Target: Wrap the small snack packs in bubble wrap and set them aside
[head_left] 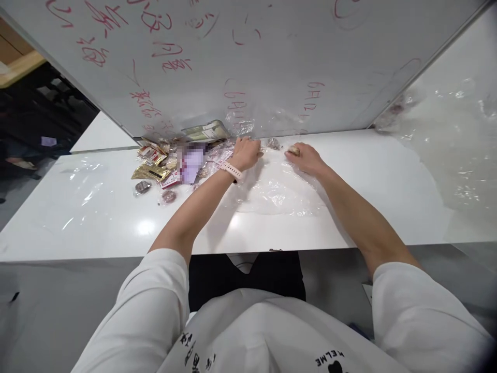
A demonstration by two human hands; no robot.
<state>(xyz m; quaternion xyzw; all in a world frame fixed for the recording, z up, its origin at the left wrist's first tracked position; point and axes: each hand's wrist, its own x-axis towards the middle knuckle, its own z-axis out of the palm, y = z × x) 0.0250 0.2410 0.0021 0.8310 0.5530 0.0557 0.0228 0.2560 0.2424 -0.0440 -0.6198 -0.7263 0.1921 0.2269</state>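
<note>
Thumb and fingers of the bare right hand (308, 159) are bent around a small, rounded, tan-and-cream piece (294, 150), held just above or against the white tabletop (116, 228); a fingertip pinch seems chosen because the piece is too little for a whole palm. The left hand (246, 152) lies palm down with curled fingers at the edge of the crumpled, clear plastic packaging (223, 152); whether it grips anything underneath I cannot tell; a pale pink, perforated wristband (232, 170) circles its wrist. Between the hands, near the right, sits a small, brown, clear-wrapped lump (274, 144); nearer the body, a thin, transparent, wrinkled plastic sheet (279, 196) spreads between the forearms, perhaps as a loose layer under the work. Beyond the left hand, a mixed heap holds a shiny gold foil packet (150, 172), a red-and-cream packet (151, 153) and a flat lavender paper (193, 161), probably gathered to leave elbow room; two round, brown, wrapped pieces lie in front, one dark (142, 187), one reddish (169, 196); behind, a pale green, round-cornered pack (200, 132) leans on the upright whiteboard with red handwriting (272, 57), which apparently props it.
</note>
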